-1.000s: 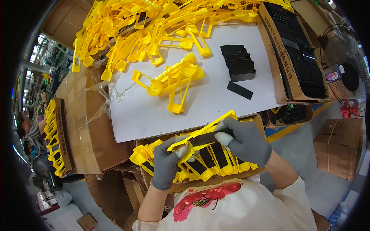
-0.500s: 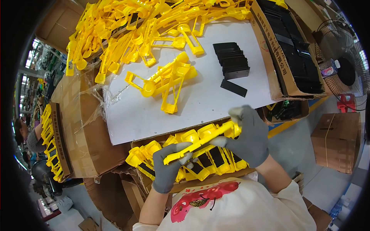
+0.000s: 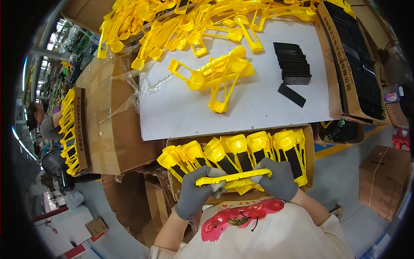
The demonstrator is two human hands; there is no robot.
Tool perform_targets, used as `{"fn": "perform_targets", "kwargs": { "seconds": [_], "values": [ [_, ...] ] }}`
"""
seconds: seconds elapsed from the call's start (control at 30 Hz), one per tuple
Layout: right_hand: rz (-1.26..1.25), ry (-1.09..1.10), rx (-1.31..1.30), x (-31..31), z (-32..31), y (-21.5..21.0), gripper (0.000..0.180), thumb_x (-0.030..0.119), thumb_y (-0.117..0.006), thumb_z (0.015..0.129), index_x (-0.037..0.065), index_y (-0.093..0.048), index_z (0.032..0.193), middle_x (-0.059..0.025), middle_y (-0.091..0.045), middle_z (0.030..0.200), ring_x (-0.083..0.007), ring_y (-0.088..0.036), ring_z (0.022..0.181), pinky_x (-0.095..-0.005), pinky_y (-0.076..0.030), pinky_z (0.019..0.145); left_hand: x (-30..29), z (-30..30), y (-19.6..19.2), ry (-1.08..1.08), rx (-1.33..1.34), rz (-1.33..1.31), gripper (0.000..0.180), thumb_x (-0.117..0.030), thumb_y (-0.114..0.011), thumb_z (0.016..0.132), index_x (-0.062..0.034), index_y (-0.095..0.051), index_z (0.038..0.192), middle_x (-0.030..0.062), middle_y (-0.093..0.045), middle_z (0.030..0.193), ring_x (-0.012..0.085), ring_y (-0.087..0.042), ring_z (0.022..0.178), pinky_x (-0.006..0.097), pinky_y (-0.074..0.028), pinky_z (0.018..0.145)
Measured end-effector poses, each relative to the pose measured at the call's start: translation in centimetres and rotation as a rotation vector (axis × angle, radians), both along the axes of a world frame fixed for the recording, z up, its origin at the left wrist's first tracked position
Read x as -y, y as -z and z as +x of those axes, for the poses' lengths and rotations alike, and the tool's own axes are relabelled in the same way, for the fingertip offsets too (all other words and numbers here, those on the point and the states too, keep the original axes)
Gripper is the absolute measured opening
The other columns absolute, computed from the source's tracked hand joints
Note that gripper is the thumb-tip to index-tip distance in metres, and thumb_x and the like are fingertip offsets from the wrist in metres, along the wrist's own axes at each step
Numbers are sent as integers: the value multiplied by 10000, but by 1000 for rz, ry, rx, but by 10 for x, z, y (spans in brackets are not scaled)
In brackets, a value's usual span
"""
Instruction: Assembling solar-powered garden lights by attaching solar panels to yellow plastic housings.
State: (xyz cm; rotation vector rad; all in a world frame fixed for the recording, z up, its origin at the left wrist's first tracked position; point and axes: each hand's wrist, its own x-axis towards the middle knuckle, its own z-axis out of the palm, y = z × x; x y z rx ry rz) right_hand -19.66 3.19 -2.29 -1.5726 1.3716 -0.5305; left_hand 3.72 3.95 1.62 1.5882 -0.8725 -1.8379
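Both of my hands wear grey gloves. A long yellow plastic frame is held level across my front, seen nearly edge-on. My left hand pinches its left end, and my right hand pinches its right end. Just beyond and below my hands stands an open carton. In it, several yellow frames lean in a row, with black plates set in them. My hands hide part of that row. Whether the held frame carries a plate cannot be seen.
On the white tabletop lie a few yellow frames, a black plate stack and one loose plate. A yellow heap covers the back. Cartons flank the table; the right one holds black plates. Another person is far left.
The yellow frame has gone from slanted to level and closer to my body. My right hand has come down, now gripping the frame's right end. The whole view has shifted.
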Motion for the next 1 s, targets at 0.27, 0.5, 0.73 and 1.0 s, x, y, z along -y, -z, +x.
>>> {"fn": "perform_targets", "kwargs": {
  "seconds": [0.27, 0.5, 0.73, 1.0],
  "values": [
    [134, 71, 216, 15, -5, -9, 409, 273, -793, 719, 82, -635, 1044, -5, -667, 743, -99, -602, 561, -242, -500, 588, 23, 77, -44, 223, 343, -68, 133, 59, -688, 784, 25, -654, 908, 57, -663, 787, 94, -632, 680, 211, -497, 537],
    [-30, 132, 18, 36, -25, 1, 331, 204, -727, 757, 44, -657, 1039, -12, -671, 770, -59, -562, 597, -211, -476, 592, 66, 76, -36, 828, 950, -500, 488, -250, -832, 641, -78, -632, 1052, 146, -664, 879, 318, -651, 815, 382, -518, 723],
    [-197, 357, -164, 81, -80, 5, 276, 223, -711, 783, 78, -674, 1015, -49, -673, 782, -112, -603, 626, -241, -492, 619, 198, 48, -15, 766, 1229, -1087, 696, -40, -724, 663, -128, -495, 1314, 116, -574, 1239, 335, -517, 1151, 394, -458, 938],
    [-389, 372, -578, 129, -115, 44, 289, 278, -736, 760, 129, -661, 996, -38, -616, 956, -234, -634, 833, -357, -504, 725, 250, 25, 21, 1182, 1326, -1329, 723, -25, -644, 691, -149, -454, 1377, 64, -580, 991, 265, -532, 921, 374, -462, 772]
  ]
}}
